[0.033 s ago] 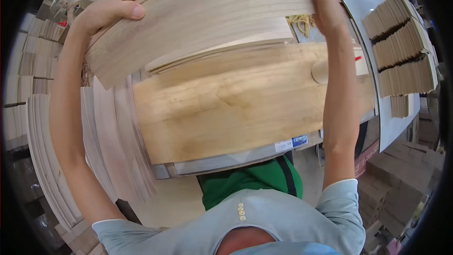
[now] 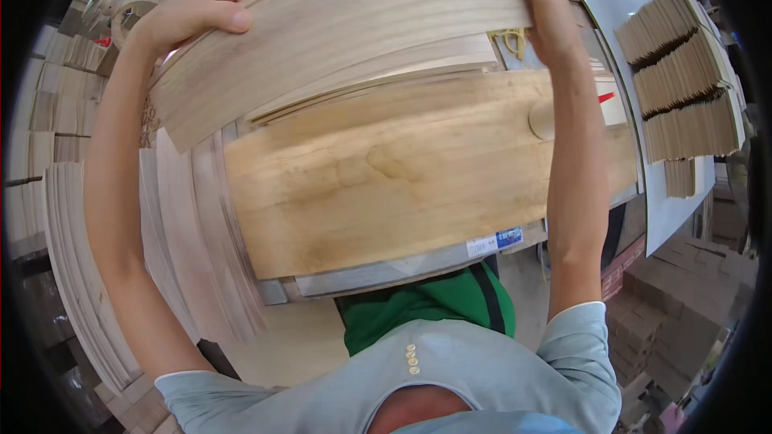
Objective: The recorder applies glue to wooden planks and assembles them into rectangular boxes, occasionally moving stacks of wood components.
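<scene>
A wide, pale wooden board [image 2: 346,12] spans the far side of the bench, held up between both hands. At its left end my left hand [image 2: 189,16] grips the edge, thumb on top and the other fingers partly out of sight. My right hand [image 2: 547,12] is closed on the right end, its fingertips cut off by the upper rim. Beneath and nearer lie more thin boards [image 2: 450,58]. In front of them rests a yellowish plywood sheet [image 2: 386,185] with a brownish stain. A pale cylinder [image 2: 541,121] and a red tip [image 2: 605,98] show either side of my right forearm.
Stacked long boards [image 2: 193,225] stand at the left, with further wood stacks [image 2: 60,116] beyond. Bundles of thin wooden slats [image 2: 687,72] sit on a pale surface at the right. Brown cartons [image 2: 675,297] are piled lower right. Yellowish strips [image 2: 512,42] lie near my right wrist.
Both hands keep their hold on the board. My right hand has moved very slightly left and the board has shifted a little.
</scene>
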The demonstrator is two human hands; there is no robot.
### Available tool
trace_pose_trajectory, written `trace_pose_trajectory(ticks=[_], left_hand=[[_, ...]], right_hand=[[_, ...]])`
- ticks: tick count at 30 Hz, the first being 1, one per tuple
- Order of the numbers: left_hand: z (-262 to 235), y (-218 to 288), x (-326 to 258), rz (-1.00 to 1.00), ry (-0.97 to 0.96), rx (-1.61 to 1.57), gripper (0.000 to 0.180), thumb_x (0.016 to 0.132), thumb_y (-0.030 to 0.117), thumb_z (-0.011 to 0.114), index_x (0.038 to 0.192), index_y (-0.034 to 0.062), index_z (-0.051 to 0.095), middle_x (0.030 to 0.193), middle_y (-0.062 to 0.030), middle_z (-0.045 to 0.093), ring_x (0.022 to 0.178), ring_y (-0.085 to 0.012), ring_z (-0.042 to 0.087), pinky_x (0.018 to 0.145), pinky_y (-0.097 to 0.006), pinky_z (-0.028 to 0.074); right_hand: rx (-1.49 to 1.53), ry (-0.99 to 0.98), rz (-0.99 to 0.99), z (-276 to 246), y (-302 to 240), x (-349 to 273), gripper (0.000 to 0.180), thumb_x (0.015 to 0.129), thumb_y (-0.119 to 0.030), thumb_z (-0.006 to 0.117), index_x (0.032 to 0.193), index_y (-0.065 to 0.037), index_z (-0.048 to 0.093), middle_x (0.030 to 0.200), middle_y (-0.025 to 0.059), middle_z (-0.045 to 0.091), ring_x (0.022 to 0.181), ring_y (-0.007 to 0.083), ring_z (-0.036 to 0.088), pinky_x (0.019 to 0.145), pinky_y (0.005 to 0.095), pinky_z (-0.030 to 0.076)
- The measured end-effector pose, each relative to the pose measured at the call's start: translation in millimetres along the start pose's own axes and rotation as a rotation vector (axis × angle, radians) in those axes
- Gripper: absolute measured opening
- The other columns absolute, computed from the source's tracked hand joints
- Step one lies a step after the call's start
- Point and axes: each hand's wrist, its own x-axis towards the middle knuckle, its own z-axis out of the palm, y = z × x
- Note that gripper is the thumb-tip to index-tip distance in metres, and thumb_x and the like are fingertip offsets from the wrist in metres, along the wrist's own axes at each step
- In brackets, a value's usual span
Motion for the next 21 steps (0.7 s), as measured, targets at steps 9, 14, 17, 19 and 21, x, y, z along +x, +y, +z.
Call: trace_pose_trajectory(ticks=[9,14,17,19,21], left_hand=[[21.2,-30.4,77.0,-0.272,0.0,0.094,0.055,0.082,0.044,0.063,0.118,0.002,0.06,0.109,-0.0083,0.064,0.095,-0.0136,0.059,0.084,-0.029,0.046],[14.7,-50.6,81.3,-0.148,0.11,0.44,0.051,0.089,0.044,0.057,0.113,-0.0012,0.063,0.107,-0.0074,0.064,0.101,-0.0135,0.056,0.09,-0.028,0.043],[-4.4,-58.7,71.0,0.041,0.423,0.078,0.059,0.083,0.05,0.061,0.111,-0.0015,0.063,0.107,-0.0118,0.065,0.098,-0.0176,0.06,0.085,-0.03,0.046],[-31.5,-87.6,74.8,0.018,0.55,0.255,0.059,0.083,0.049,0.062,0.114,-0.0018,0.062,0.11,-0.0136,0.065,0.101,-0.02,0.06,0.088,-0.03,0.045],[-42.6,-97.7,82.3,-0.141,0.564,0.585,0.062,0.085,0.04,0.063,0.13,-0.0008,0.051,0.121,-0.0166,0.06,0.112,-0.0249,0.056,0.096,-0.033,0.041]], right_hand=[[-0.22,0.261,0.46,-1.5,35.0,-8.1,0.069,0.081,-0.056,0.057,0.116,0.004,0.06,0.104,0.0158,0.063,0.095,0.0227,0.058,0.085,0.0343,0.043],[-0.604,0.01,0.432,-13.4,36.3,2.6,0.074,0.085,-0.061,0.051,0.117,0.006,0.058,0.106,0.0163,0.062,0.101,0.0228,0.057,0.087,0.0333,0.044],[-0.424,0.317,0.393,-27.9,48.2,23.5,0.075,0.085,-0.061,0.053,0.12,0.006,0.055,0.109,0.0174,0.061,0.104,0.0241,0.057,0.09,0.0353,0.045],[-0.42,0.279,0.338,-36.5,53.1,59.9,0.075,0.085,-0.06,0.053,0.122,0.005,0.054,0.111,0.018,0.061,0.106,0.0249,0.057,0.091,0.0362,0.045],[-0.476,0.265,0.302,-38.6,63.9,100.3,0.071,0.085,-0.056,0.055,0.122,0.005,0.053,0.113,0.0188,0.061,0.104,0.0266,0.059,0.087,0.0341,0.048]])
